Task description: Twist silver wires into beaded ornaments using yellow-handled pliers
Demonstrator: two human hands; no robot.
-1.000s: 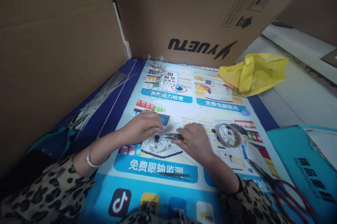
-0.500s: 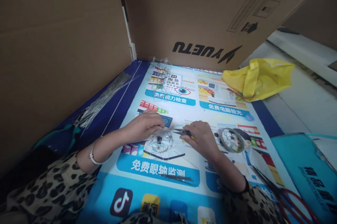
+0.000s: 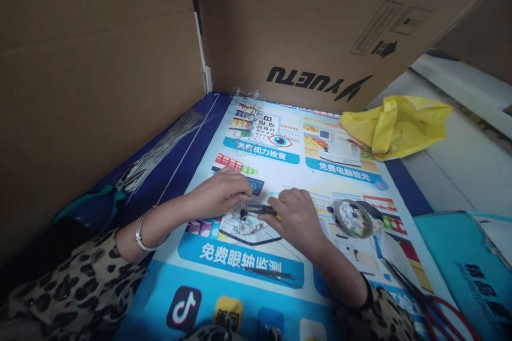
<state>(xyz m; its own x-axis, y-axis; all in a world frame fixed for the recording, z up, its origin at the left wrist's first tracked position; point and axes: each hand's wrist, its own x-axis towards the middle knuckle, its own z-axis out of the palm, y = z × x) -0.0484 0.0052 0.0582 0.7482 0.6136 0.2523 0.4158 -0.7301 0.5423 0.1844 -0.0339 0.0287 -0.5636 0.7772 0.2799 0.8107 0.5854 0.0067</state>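
Left hand (image 3: 226, 191): fingertips pinched together, seemingly on the wire piece (image 3: 243, 215).
Right hand (image 3: 298, 221): fingers wrapped round the pliers (image 3: 260, 208).
Wire piece: between both hands, over the poster (image 3: 288, 173), closer to its left edge than its right.
Pliers: tips stood clear half a second ago; now they reach the wire, so the tool seems back in play. Whether they bite, I cannot tell.
Wire bundle (image 3: 168, 149): beyond the poster's left edge.
Scissors (image 3: 412, 282): across its right edge.

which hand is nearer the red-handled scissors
Right. The right hand, holding pliers, is beyond and left of the scissors, not touching them; the left hand is farther left, past the pliers.
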